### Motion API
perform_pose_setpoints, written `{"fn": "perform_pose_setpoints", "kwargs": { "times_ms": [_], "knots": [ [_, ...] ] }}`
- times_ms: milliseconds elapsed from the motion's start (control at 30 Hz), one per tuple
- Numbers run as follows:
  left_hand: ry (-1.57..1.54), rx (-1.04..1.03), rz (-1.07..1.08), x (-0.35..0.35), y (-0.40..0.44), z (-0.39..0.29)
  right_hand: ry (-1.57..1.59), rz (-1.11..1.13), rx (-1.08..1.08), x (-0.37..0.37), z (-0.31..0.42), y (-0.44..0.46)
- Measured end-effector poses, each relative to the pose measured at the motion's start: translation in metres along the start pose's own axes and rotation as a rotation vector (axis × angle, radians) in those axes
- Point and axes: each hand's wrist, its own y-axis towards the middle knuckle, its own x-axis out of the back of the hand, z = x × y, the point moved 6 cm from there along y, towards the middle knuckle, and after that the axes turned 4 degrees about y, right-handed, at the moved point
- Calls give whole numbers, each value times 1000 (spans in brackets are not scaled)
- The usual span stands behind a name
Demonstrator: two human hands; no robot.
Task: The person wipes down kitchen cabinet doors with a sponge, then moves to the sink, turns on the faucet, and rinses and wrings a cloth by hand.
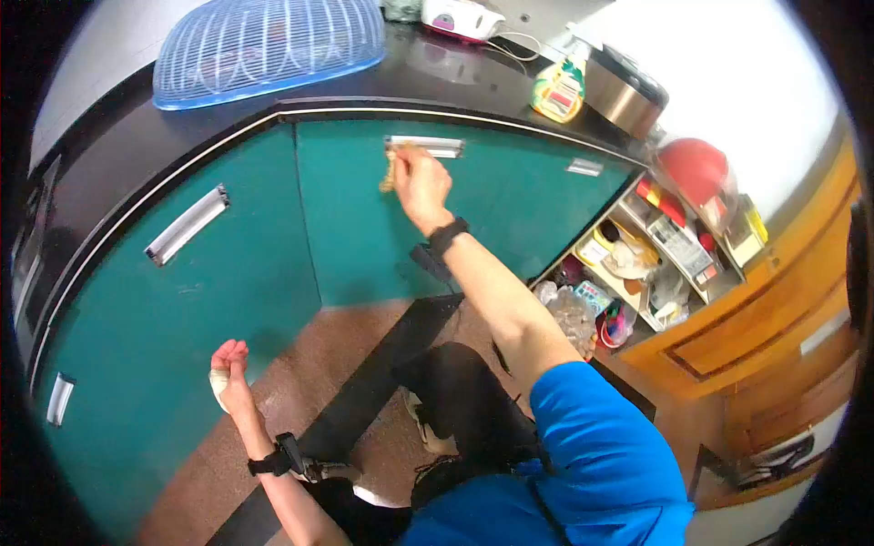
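So it's just one head cam, up above the worktop [496, 84], looking forward and steeply down at the green cabinets [228, 282].

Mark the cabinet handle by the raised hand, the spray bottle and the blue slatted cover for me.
Cabinet handle [444, 147]: head view, right part.
Spray bottle [558, 91]: head view, label on its body.
Blue slatted cover [271, 47]: head view, middle slats.
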Motion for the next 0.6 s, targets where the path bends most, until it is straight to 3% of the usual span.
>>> {"fn": "perform_pose_setpoints", "kwargs": {
  "times_ms": [167,267,433,600],
  "knots": [
    [53,-6,73,-39,-1,-8,158,94,15,15,-21,6],
    [107,-24,125,-80,-11,-26,317,86,-117,64,-51,5],
    [109,-71,273,-162,-40,-42,372,-236,-174,174,-250,1],
    [165,-77,394,-278,-89,-99,104,-337,-377,285,-351,31]
  ]
}}
